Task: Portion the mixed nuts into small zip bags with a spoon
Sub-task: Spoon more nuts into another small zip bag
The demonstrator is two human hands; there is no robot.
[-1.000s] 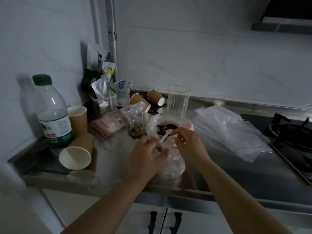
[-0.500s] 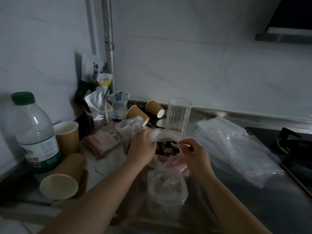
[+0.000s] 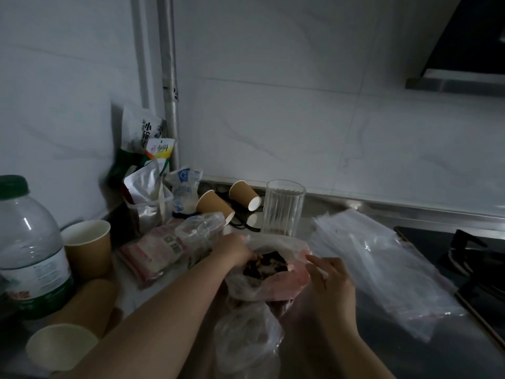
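Bag of mixed nuts [image 3: 269, 272]: crumpled clear plastic, pink-tinted, mouth open, dark nuts visible; sits mid-counter [image 3: 410, 351]. Left hand [image 3: 232, 251] grips its left rim. Right hand [image 3: 329, 280] pinches a white spoon [image 3: 318, 268] at its right rim.

Water bottle [image 3: 30, 242] at left, paper cups [image 3: 87, 247] beside it, glass [image 3: 282, 207] behind

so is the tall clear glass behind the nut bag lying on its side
No, the glass stands upright behind the nut bag.
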